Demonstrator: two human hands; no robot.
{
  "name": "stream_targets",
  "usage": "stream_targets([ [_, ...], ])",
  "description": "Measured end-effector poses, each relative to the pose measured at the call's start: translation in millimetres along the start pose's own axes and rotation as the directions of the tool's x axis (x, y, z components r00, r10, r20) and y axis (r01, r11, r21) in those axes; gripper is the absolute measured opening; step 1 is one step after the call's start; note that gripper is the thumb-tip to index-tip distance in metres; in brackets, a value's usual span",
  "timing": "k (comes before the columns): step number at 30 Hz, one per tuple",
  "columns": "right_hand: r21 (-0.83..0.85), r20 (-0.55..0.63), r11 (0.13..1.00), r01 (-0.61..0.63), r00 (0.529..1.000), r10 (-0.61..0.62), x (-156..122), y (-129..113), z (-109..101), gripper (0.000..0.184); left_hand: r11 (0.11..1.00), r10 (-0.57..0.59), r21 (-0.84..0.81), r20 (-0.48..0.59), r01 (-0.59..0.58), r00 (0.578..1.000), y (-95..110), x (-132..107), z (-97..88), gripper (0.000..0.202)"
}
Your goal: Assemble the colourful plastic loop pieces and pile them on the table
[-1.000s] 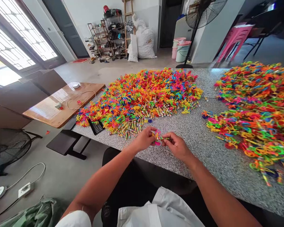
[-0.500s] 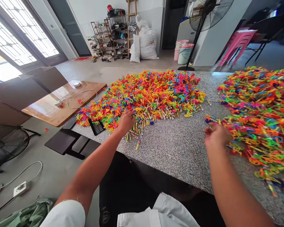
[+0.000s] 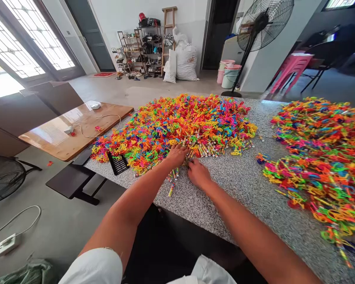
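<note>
Tubes [image 3: 206,149], slim and yellow-printed, lie with long axes roughly front-to-back along the near edge of a multicoloured plastic heap [image 3: 192,114] on a speckled grey table [image 3: 233,181]; the left hand [image 3: 177,155] and right hand [image 3: 198,173] bend close together there, openness and hold impossible to tell.

- Two bare hands, one left hand [image 3: 177,155] and one right hand [image 3: 198,173].
- Two piles of colourful plastic pieces, a middle pile [image 3: 192,114] and a side pile [image 3: 322,157]; the pieces are too many to count.
- One counter [image 3: 239,177] under both piles.
- One striped tube [image 3: 172,189] nearest the edge; the other tubes are too crowded to count.
- One black slotted tray [image 3: 118,163].
- One wooden tabletop [image 3: 59,142].
- Two fans, a standing fan [image 3: 262,21] and a floor fan [image 3: 2,177].
- One ladder [image 3: 169,27].
- Two racks, a left rack [image 3: 128,49] and a taller rack [image 3: 150,45].
- One red mat [image 3: 104,74].
- At least two white sacks [image 3: 186,65].
- At least two buckets [image 3: 230,78].
- Pink stools [image 3: 294,67], stacked, number unclear.
</note>
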State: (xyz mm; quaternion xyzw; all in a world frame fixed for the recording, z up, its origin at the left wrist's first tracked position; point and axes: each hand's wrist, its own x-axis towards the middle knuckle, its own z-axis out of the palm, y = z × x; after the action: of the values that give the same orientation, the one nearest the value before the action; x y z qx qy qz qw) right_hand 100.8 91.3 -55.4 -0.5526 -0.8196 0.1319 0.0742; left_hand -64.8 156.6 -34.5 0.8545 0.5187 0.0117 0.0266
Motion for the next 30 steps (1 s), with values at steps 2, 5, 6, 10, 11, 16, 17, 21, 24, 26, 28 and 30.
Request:
stream_targets([
  [2,0.084,0.017,0.993,0.085,0.996,-0.087,-9.1,11.4,0.6,0.031,0.999,0.033,-0.020,-0.024,-0.034,0.999,-4.4,-8.7,2.6,0.044],
  [5,0.201,-0.013,0.979,0.043,0.999,-0.042,-2.8,29.2,-5.8,0.027,0.993,0.090,-0.076,-0.054,-0.094,0.994,-7.8,-21.5,3.5,0.034],
  [6,0.207,-0.037,0.978,-0.020,0.999,0.028,4.6,33.8,-9.6,0.028,0.990,0.092,-0.103,-0.057,-0.097,0.994,-7.5,-24.4,3.4,0.031],
  [10,0.110,-0.141,0.966,-0.234,0.958,0.249,42.3,39.8,-24.4,0.034,0.985,-0.060,-0.170,-0.119,0.039,0.991,1.8,-27.2,4.7,0.031],
  [11,0.078,-0.148,0.964,-0.256,0.953,0.265,49.2,38.3,-26.3,0.035,0.982,-0.108,-0.172,-0.154,0.081,0.982,5.4,-26.2,5.8,0.033],
  [16,-0.026,-0.092,0.972,-0.232,0.969,0.229,46.0,26.3,-20.0,0.037,0.972,-0.173,-0.192,-0.189,0.136,0.967,20.3,-18.8,13.6,0.044],
  [17,-0.023,-0.078,0.979,-0.204,0.976,0.201,39.3,25.7,-17.2,0.037,0.971,-0.175,-0.198,-0.188,0.137,0.966,22.2,-17.4,15.1,0.043],
  [21,0.078,-0.029,0.994,-0.072,0.997,0.074,17.0,34.7,-12.5,0.035,0.968,-0.201,-0.197,-0.220,0.159,0.954,31.4,-14.1,18.9,0.038],
  [24,0.139,-0.063,0.980,-0.145,0.986,0.155,19.8,47.2,-18.1,0.032,0.969,-0.213,-0.170,-0.219,0.178,0.952,43.9,-14.8,19.4,0.039],
  [26,0.118,-0.061,0.963,-0.241,0.967,0.249,28.8,52.4,-22.7,0.032,0.966,-0.235,-0.155,-0.201,0.206,0.951,53.3,-16.8,19.2,0.043],
  [28,0.085,-0.030,0.954,-0.288,0.956,0.292,36.8,52.7,-25.5,0.030,0.961,-0.265,-0.134,-0.179,0.243,0.948,61.1,-19.7,19.3,0.043],
  [30,0.071,-0.008,0.954,-0.292,0.956,0.293,39.1,49.7,-25.6,0.028,0.956,-0.287,-0.111,-0.167,0.272,0.943,65.6,-23.7,19.4,0.041],
])
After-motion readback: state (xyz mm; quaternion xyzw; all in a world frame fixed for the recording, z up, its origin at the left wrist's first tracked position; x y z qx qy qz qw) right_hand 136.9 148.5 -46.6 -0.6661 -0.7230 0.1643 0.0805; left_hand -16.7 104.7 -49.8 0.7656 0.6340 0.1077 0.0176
